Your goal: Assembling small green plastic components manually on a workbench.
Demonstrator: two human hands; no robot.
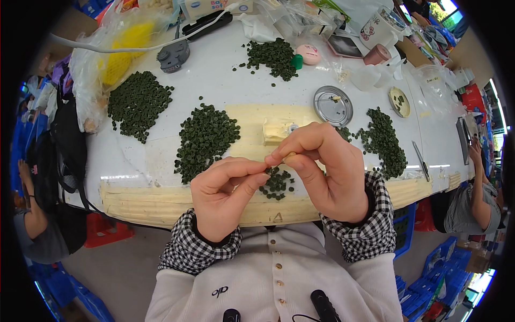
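My left hand (228, 190) and my right hand (332, 174) meet fingertip to fingertip over the front of the table, both pinched. A small dark green piece seems to sit in the left fingertips; its shape is mostly hidden. Between the right thumb and forefinger shows a thin yellowish piece (290, 155), too small to name. Just under the hands lies a small heap of dark green round pieces (277, 185). Behind the right hand stands a cream-coloured block (272, 132) on a strip of yellowish tape. A larger heap of the same green pieces (206, 137) lies beyond the left hand.
More green heaps lie at the far left (139, 104), back (272, 58) and right (383, 142). A round metal lid (333, 106), a small round dish (399, 102) and tweezers (421, 161) lie on the right. Plastic bags (115, 59) crowd the back left. Other people sit at both sides.
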